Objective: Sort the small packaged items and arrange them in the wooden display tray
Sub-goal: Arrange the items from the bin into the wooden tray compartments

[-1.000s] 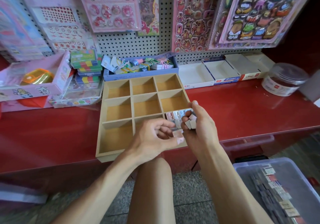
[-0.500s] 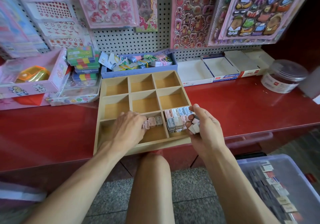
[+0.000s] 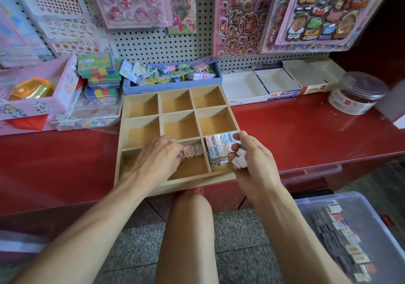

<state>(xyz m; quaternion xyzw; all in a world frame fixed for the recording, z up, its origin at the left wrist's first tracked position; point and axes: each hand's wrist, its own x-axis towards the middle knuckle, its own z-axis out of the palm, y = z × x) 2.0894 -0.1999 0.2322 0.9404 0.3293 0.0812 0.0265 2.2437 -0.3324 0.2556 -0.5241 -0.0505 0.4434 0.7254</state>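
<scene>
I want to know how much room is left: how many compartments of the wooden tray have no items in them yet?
7: all three in the back row, all three in the middle row, and the front-left one of the wooden tray, though the left hand partly covers that one.

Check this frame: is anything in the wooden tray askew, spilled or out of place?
Nothing stands out. The wooden tray sits flat; small packaged items stand packed in its front right compartment, and a few line up in the front middle.
</scene>
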